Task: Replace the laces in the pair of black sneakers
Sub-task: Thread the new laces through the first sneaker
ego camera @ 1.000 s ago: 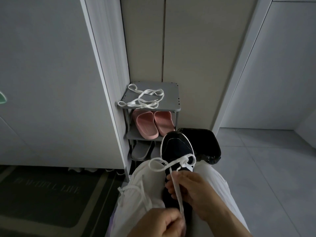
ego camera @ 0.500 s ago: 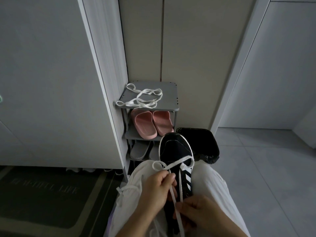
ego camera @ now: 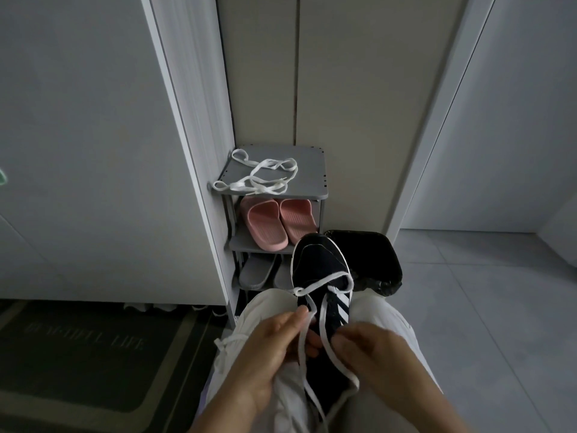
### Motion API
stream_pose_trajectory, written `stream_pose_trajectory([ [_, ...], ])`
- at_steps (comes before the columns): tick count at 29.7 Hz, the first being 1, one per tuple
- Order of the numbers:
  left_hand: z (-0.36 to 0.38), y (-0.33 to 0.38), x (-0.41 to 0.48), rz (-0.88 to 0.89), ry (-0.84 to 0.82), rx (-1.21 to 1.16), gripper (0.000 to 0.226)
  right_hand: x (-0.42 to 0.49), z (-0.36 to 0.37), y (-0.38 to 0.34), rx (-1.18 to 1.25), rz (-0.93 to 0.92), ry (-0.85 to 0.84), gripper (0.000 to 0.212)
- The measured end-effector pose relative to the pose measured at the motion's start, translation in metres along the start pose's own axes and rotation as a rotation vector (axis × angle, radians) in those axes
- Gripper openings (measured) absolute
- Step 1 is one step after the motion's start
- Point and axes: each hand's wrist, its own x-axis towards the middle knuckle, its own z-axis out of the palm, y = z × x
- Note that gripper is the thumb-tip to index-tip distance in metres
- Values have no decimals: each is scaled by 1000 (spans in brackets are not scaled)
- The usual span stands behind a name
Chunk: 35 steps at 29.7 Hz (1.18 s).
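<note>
**A:** Where does the shoe sit?

**B:** The black sneaker (ego camera: 318,264) lies on your lap between your thighs, with its toe pointing away from you. The white lace (ego camera: 324,281) crosses the eyelets nearest the toe, and both strands trail back toward you.

**A:** And my hands?

**B:** Your left hand (ego camera: 271,351) has its fingers (ego camera: 298,315) curled, pinching the left strand just beside the sneaker's edge. Your right hand (ego camera: 377,351) is closed on the right strand, which sags in a slack loop over the heel end.

**A:** How will it handle?

**B:** The lace looks flat, soft and light, so expect it to twist and flop. I'd take hold close to the tip, likely the stiffest part, to feed an eyelet. I can't make out the tips, because the strands run off the bottom edge. The sneaker seems light with a soft upper, and it may roll on your trousers (ego camera: 271,304). Steady it by the sides along the eyelet row, not by the toe.

**A:** Anything else nearby?

**B:** Loose white laces (ego camera: 265,179) lie tangled on top of the grey shoe rack (ego camera: 312,170). That's above the pink slippers (ego camera: 271,223) and well apart from your hands.
</note>
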Motion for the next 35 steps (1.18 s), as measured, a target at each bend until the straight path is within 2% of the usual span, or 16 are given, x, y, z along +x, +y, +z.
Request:
stream_pose_trajectory([
  [1, 2, 3, 1, -29, 40, 5, 40, 2, 1, -3, 96, 17, 32, 13],
  [4, 8, 3, 5, -30, 86, 183, 37, 6, 9, -12, 345, 116, -129, 25],
  [7, 14, 3, 11, 31, 106, 347, 26, 3, 16, -7, 197, 30, -134, 8],
  [9, 16, 3, 15, 74, 130, 474, 28, 1, 18, -4, 135, -45, -143, 8],
  [12, 17, -3, 15, 143, 194, 668, 37, -4, 18, -6, 272, -43, -237, 12],
  [14, 18, -6, 12, 200, 226, 737, 31, -3, 16, -7, 356, -22, -270, 10],
  [16, 19, -5, 8, 251, 235, 806, 16, -1, 14, -6, 349, 23, -225, 9],
  [18, 21, -3, 4, 293, 272, 1065, 22, 0, 13, -4, 256, 76, -110, 6],
  [20, 21, -7, 5, 306, 277, 1232, 20, 1, 12, -4, 147, 81, -63, 15],
  [22, 23, -8, 11, 260, 259, 1213, 16, 2, 13, -6, 108, 79, -76, 18],
  [26, 21, -9, 24, 189, 236, 1014, 17, 5, 13, -4, 220, 130, -27, 20],
  [30, 20, -20, 25, 92, 150, 1082, 16, 4, 11, -1, 9, 37, -14, 24],
  [32, 21, -25, 24, 55, 134, 1182, 12, 3, 13, -3, -10, 30, -25, 27],
  [35, 20, -26, 20, 142, 193, 1248, 20, 2, 14, 0, 51, 84, -79, 28],
])
